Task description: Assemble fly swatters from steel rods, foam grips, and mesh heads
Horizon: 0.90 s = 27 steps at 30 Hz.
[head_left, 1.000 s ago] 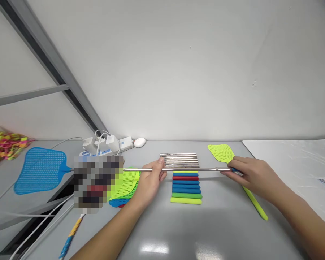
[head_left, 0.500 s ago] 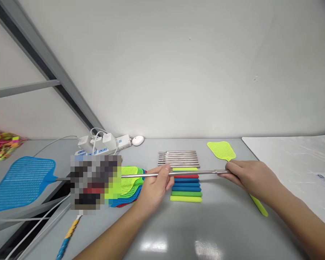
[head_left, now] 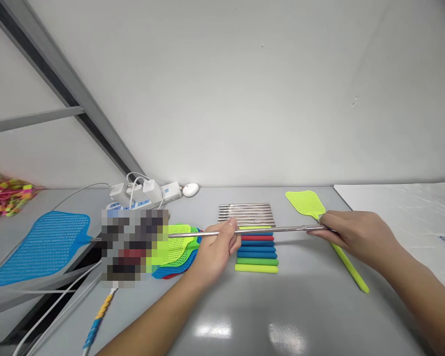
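Observation:
An extended telescopic fly swatter lies level across both hands, its blue mesh head [head_left: 46, 247] out at the left and its thin metal rod [head_left: 270, 230] reaching right. My left hand [head_left: 217, 247] is closed on the middle of the rod, thumb on top. Around the rod's right end, past a small collar, my right hand [head_left: 350, 235] is closed; the end itself is hidden in its fingers. Just behind and below that hand lies a yellow-green fly swatter [head_left: 306, 203] on the table, its handle [head_left: 350, 267] pointing toward me.
Coloured handle tubes [head_left: 256, 262] lie in a row, with metal rods [head_left: 246, 213] behind. Mesh swatter heads [head_left: 178, 247] are stacked left of my left hand, beside a blurred-out patch. A power strip [head_left: 170, 191] with plugs stands at back left; a white sheet [head_left: 404, 207] covers the right.
The blue head and my right hand have moved right, carrying the rod's collar along. My left hand has hardly moved. The whole view has shifted slightly.

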{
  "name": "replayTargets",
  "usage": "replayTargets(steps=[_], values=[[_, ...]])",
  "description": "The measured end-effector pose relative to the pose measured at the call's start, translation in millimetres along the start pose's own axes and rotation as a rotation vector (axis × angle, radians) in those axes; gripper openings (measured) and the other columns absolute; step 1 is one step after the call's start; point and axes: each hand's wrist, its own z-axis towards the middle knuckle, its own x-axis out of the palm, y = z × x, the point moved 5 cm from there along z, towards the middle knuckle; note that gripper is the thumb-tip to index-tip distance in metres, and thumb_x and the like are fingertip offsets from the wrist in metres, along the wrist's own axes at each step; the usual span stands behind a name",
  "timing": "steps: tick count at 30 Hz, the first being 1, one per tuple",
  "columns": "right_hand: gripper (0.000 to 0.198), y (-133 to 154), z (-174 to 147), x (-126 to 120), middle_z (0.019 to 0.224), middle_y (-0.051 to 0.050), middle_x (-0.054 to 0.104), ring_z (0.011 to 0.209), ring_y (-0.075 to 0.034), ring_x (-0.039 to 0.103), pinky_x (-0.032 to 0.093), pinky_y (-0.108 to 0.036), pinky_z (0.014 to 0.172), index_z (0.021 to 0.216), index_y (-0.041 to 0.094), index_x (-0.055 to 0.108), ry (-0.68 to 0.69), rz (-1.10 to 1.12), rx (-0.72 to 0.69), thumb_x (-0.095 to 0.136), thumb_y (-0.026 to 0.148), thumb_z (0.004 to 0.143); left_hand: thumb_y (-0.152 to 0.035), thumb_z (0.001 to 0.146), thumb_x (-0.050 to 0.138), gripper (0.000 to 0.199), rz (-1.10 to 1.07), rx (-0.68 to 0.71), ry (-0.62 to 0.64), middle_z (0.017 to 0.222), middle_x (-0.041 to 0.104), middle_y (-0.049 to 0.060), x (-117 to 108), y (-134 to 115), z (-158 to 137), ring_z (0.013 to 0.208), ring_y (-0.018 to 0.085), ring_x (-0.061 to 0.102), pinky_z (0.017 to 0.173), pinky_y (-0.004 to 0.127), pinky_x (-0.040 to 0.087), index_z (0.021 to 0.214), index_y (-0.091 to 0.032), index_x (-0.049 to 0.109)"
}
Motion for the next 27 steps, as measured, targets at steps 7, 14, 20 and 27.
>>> replayTargets(steps=[7,14,20,27], values=[[0.047,-16,-1,3,0.052,0.004,0.043,0.047,-0.011,0.036,0.016,-0.026,0.049,0.063,0.02,0.044,-0.032,-0.084,0.023,0.04,0.052,0.097,-0.045,0.096,0.042,0.053,-0.152,0.077,-0.173,0.048,0.026,-0.004,-19,-4,2,0.051,0.012,0.032,0.055,0.029,0.025,0.052,-0.021,0.029],[0.029,9,7,-1,0.078,-0.002,0.06,0.063,-0.015,0.05,0.033,-0.027,0.061,0.097,0.019,0.059,-0.06,-0.011,-0.023,0.047,0.046,0.097,-0.049,0.097,0.037,0.053,-0.144,0.06,-0.045,0.049,0.037,-0.003,-5,-2,1,0.051,0.012,0.033,0.054,0.029,0.026,0.053,-0.021,0.033],[0.014,76,18,-8,0.069,0.002,0.051,0.059,-0.014,0.04,0.026,-0.029,0.059,0.095,0.02,0.058,-0.078,0.036,-0.158,0.05,0.031,0.097,-0.051,0.098,0.033,0.055,-0.088,-0.015,0.167,0.05,0.038,-0.002,31,2,-12,0.05,0.012,0.033,0.054,0.03,0.027,0.052,-0.022,0.032],[0.015,77,17,-11,0.064,0.004,0.046,0.06,-0.014,0.036,0.021,-0.03,0.058,0.087,0.02,0.055,-0.116,0.032,-0.186,0.047,0.026,0.099,-0.049,0.098,0.034,0.054,-0.008,-0.014,0.137,0.05,0.028,-0.004,23,0,-14,0.051,0.012,0.024,0.052,0.031,0.018,0.052,-0.022,0.028]])
